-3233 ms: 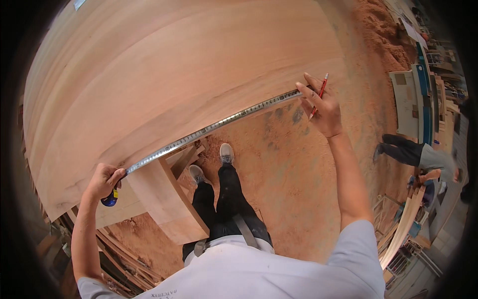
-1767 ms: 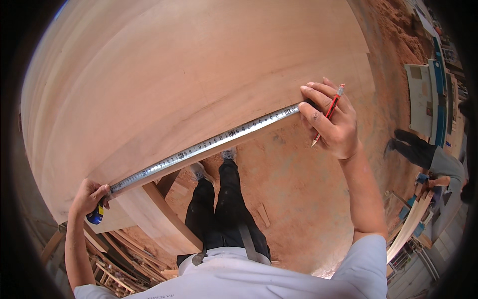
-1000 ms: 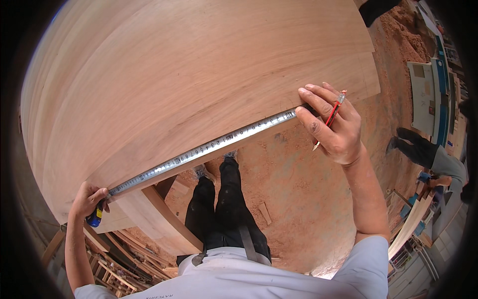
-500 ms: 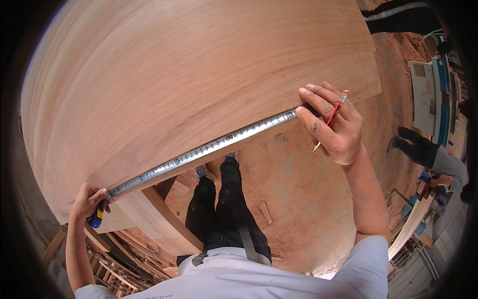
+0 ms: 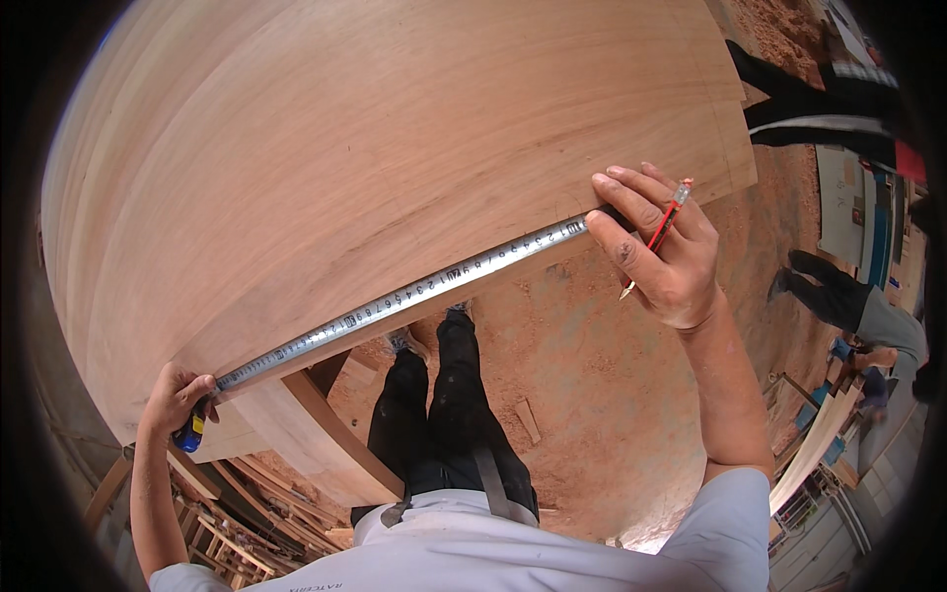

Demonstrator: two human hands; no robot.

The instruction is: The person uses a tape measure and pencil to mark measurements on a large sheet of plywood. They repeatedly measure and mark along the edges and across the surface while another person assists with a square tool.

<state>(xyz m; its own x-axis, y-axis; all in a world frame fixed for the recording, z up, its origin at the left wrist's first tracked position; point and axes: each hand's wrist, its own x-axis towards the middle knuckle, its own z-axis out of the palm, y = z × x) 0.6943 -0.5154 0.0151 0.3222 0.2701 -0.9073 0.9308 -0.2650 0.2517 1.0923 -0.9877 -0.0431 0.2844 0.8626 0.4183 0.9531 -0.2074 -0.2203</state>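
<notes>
A steel tape measure blade (image 5: 414, 294) is stretched along the near edge of a large wooden panel (image 5: 395, 148). At the panel's near left corner, my left hand (image 5: 176, 397) grips the tape's blue and yellow case (image 5: 188, 434), which hangs just past the edge. My right hand (image 5: 666, 242) pinches the blade's far end by the panel's edge; a dark piece there is partly hidden under the fingers. Tucked between those same fingers is a red and black pencil (image 5: 668, 225), its sharpened tip pointing down.
Below the panel, a wooden frame piece (image 5: 340, 434) stands left of my legs, with stacked wood strips (image 5: 237, 538) behind it. A wood scrap (image 5: 528, 421) lies on the dusty floor. One person (image 5: 824, 291) bends at the right; another's dark legs (image 5: 819, 104) are at the panel's far right.
At the far right, a person in dark trousers has come further into view beside the panel. My hands, the tape and the pencil stay where they were.
</notes>
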